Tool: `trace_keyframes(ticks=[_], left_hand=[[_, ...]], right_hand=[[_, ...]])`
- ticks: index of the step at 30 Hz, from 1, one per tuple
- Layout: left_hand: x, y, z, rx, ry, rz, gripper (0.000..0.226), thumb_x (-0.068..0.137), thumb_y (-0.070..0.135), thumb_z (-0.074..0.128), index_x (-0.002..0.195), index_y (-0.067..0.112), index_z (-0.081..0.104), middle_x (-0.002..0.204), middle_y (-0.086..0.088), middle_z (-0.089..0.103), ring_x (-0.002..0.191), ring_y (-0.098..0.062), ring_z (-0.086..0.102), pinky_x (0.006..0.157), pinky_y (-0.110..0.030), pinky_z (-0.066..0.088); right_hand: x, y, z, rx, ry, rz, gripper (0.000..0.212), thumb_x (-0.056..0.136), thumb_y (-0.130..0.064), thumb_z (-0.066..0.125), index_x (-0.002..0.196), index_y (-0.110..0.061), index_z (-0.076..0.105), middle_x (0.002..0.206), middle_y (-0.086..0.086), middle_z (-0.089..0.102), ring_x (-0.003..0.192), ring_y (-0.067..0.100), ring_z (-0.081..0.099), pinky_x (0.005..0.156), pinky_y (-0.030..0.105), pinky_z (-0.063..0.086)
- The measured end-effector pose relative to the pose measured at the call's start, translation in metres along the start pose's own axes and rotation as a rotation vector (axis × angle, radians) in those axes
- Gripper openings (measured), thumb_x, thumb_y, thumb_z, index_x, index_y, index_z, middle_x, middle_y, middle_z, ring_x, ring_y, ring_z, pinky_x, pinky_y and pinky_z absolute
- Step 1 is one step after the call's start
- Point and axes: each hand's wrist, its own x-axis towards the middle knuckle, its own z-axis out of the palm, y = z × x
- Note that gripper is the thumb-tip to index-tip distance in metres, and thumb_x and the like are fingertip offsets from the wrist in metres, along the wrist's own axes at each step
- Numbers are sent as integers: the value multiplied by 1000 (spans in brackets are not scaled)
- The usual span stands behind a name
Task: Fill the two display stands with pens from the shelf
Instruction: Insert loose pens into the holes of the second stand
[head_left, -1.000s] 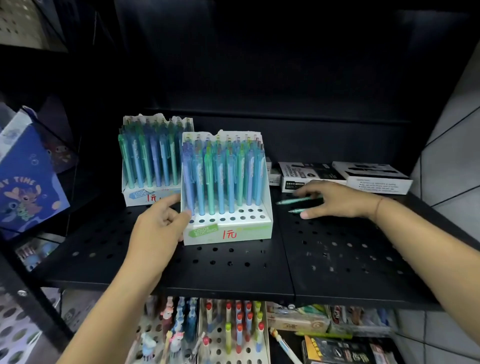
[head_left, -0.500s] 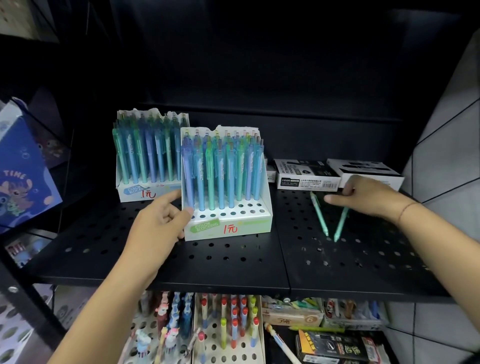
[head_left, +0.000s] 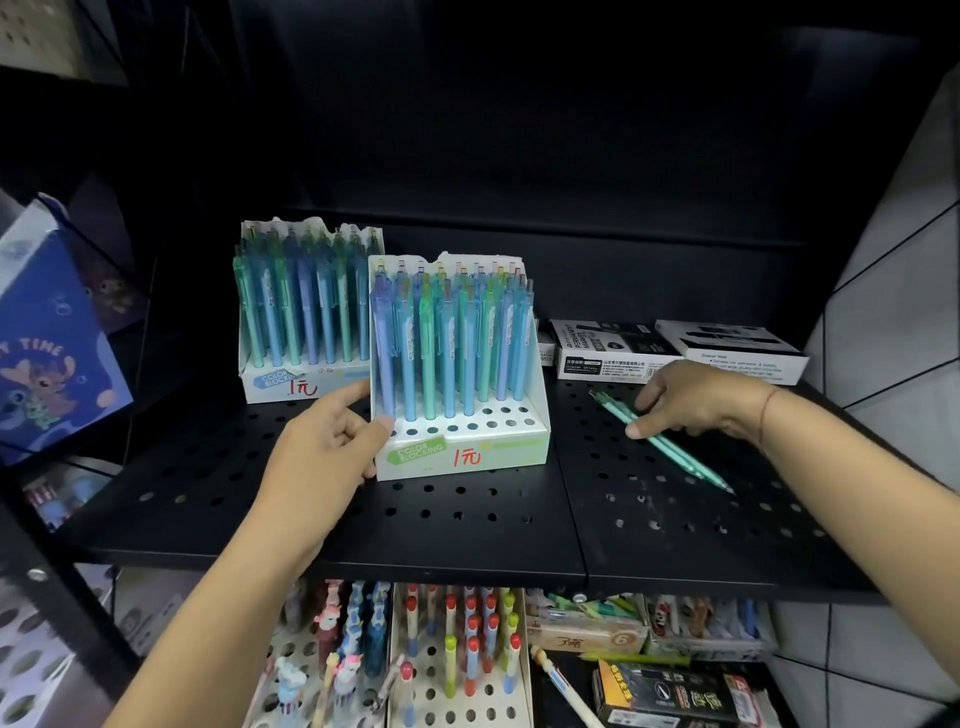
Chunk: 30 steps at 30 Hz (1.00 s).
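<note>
L hand (head_left: 332, 441) grips left side of front stand (head_left: 467, 452) on black shelf (head_left: 467, 530); front holes empty. R hand (head_left: 696, 400) pinches green pens (head_left: 675, 451) lying on shelf, right of it. Back stand (head_left: 270, 382) looks full.

I see the front stand (head_left: 462, 457), white card, upright on the black perforated shelf (head_left: 467, 535). Its back rows are packed with blue and green pens (head_left: 452, 353), and its front holes are open. The rear stand (head_left: 311, 379), just behind to the left, looks full. Loose green pens (head_left: 660, 441) lie slanted to the right.
</note>
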Motion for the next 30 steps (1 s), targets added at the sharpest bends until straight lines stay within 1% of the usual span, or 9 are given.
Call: trace_keyframes(ticks=[1, 3, 6, 14, 17, 19, 22, 26, 30], left_hand=[[0, -1, 0, -3, -1, -2, 50, 92, 23, 61, 140, 21, 46, 54, 10, 53, 52, 1, 53, 65, -25, 43], [1, -2, 0, -7, -2, -4, 50, 92, 23, 61, 140, 21, 46, 54, 10, 53, 52, 0, 52, 65, -26, 43], [1, -2, 0, -6, -1, -6, 50, 92, 23, 61, 140, 21, 46, 54, 10, 53, 52, -2, 52, 65, -26, 43], [-3, 8, -2, -30, 67, 24, 46, 93, 36, 55, 137, 22, 50, 65, 2, 56, 58, -5, 54, 69, -28, 45], [-11, 22, -1, -2, 220, 140, 41, 93, 42, 50, 130, 24, 53, 78, 2, 59, 68, -5, 57, 76, -30, 49], [-20, 39, 3, -42, 257, 226, 37, 90, 46, 45, 120, 28, 56, 81, 6, 61, 75, -8, 59, 73, -23, 48], [-32, 61, 18, -94, 67, 279, 33, 87, 46, 42, 110, 31, 60, 82, 11, 67, 78, 0, 63, 70, -13, 50], [-37, 70, 41, -185, -240, 189, 33, 83, 43, 48, 109, 31, 65, 87, 14, 72, 81, -2, 68, 73, -18, 53], [-34, 72, 47, -248, -176, 166, 14, 89, 26, 60, 98, 25, 71, 84, 5, 74, 77, -6, 67, 69, -19, 53]], right_hand=[[1, -1, -1, -23, -23, 3, 60, 74, -29, 81, 125, -8, 58, 113, 14, 65, 99, 27, 62, 86, 34, 53], [3, -4, -3, -37, -71, 0, 45, 76, -27, 80, 115, -10, 64, 94, 9, 65, 80, 20, 58, 66, 26, 51], [4, -9, -3, -61, -112, 7, 18, 78, -27, 77, 84, -16, 64, 70, 4, 50, 61, 14, 42, 50, 19, 38], [8, -9, -6, -86, -12, -133, 37, 81, -28, 74, 56, -15, 51, 51, -1, 48, 50, 16, 41, 53, 25, 37], [-7, -15, -10, 88, 23, -266, 34, 83, -26, 72, 57, -14, 56, 45, -2, 50, 45, 13, 43, 48, 24, 37], [-26, -30, -12, 316, 4, -410, 24, 85, -21, 70, 65, -10, 63, 46, -1, 52, 43, 11, 44, 43, 19, 37], [-58, -60, -6, 611, -76, -620, 17, 87, -15, 65, 82, 1, 67, 51, -1, 53, 43, 7, 45, 42, 16, 39], [-79, -93, 13, 743, -59, -813, 11, 89, -12, 63, 82, -3, 64, 57, -1, 59, 45, 6, 49, 44, 17, 43], [-77, -110, 21, 767, -14, -880, 10, 88, -13, 65, 84, -4, 65, 61, 0, 59, 49, 9, 52, 46, 19, 47]])
